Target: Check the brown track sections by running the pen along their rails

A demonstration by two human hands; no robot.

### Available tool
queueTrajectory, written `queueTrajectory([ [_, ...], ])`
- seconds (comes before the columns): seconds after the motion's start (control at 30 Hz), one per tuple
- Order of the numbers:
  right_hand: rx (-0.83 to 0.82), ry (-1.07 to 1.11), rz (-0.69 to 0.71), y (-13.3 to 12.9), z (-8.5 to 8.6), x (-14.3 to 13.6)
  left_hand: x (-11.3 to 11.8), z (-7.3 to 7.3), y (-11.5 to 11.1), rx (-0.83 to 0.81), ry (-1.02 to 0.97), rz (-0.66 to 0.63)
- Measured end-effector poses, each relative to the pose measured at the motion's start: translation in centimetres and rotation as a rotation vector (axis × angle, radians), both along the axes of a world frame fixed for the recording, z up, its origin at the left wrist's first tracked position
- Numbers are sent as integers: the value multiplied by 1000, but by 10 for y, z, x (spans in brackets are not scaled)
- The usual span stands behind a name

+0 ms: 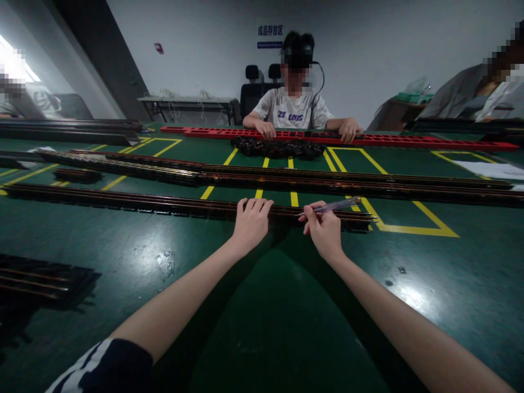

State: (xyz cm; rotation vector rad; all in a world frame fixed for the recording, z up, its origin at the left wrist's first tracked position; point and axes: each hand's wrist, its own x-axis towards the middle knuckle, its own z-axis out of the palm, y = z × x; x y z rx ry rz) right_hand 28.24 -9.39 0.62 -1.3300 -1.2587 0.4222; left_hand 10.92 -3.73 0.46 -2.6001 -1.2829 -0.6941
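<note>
A long black strip with thin copper-coloured lines along it lies across the green table before me. My left hand is curled over its front edge, fingers on the top and holding it. My right hand grips a slim screwdriver with a clear purplish handle. The handle points right and the thin shaft points left. Its tip is at the strip's top, but whether it touches is too small to tell.
Further back lie more black strips, a pile of black parts and a long red frame under a co-worker's hands. Dark strips sit at near left. Yellow tape marks the table. Two other people are at the sides.
</note>
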Motion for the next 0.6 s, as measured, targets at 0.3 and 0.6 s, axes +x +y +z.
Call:
queueTrajectory([
  [0.3, 8, 19, -4, 0, -1, 0, -1, 2, 0, -23, -17, 10],
  [0.6, 29, 48, -61, 1, -2, 0, -1, -1, 2, 2, -14, -2],
])
